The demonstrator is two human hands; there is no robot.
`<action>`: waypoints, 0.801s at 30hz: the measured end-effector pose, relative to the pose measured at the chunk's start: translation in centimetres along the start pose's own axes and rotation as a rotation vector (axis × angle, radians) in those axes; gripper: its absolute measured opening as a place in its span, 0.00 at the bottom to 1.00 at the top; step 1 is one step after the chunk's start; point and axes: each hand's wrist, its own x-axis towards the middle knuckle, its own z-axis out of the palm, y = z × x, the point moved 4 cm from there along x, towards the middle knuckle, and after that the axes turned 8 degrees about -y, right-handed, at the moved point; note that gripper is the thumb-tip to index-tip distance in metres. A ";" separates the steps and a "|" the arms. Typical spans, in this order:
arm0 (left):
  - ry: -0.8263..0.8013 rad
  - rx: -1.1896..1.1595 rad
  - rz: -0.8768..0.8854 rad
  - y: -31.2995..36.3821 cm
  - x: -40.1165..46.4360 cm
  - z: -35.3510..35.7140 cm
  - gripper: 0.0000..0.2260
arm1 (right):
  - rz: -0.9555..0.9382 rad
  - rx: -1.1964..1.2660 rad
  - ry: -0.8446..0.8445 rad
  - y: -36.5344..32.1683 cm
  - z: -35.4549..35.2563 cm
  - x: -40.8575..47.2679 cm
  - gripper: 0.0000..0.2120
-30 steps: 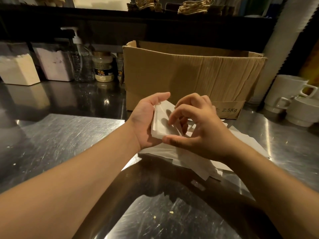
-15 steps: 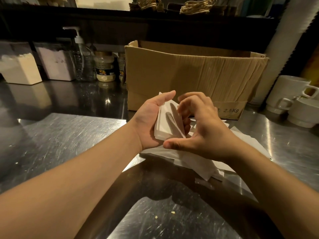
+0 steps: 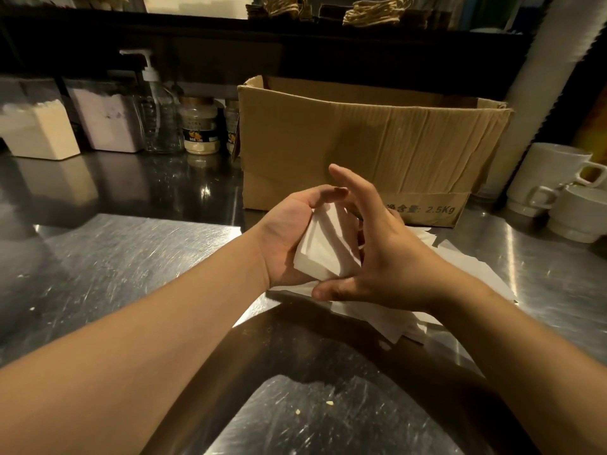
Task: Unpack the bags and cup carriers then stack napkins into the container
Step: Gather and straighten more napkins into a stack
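Only 1 view exists, so no part of the scene is shared between cameras. It sits on the person's head and looks forward and down, wide-angled, with straight edges bowing near the frame borders. Both forearms enter from the bottom corners and meet at frame centre, close to the lens, where the left hand (image 3: 289, 238) grips a white folded napkin stack (image 3: 323, 249). Beyond that grip stands a brown open cardboard box (image 3: 368, 139); below it spreads the scratched steel counter (image 3: 108, 257).
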 end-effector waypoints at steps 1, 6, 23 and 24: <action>-0.014 -0.015 -0.008 0.1 -0.1 0.1 0.15 | -0.018 0.034 0.017 0.1 0.0 0.0 0.63; -0.011 -0.106 -0.006 1.1 -0.5 -0.7 0.20 | -0.038 0.218 0.271 1.0 -0.9 -0.1 0.32; 0.074 -0.366 0.173 2.9 -0.6 -2.8 0.22 | 0.048 -0.368 -0.151 -0.4 2.0 0.7 0.19; 0.075 -0.370 0.174 2.9 -0.6 -2.8 0.22 | 0.052 -0.355 -0.157 -0.4 2.0 0.8 0.20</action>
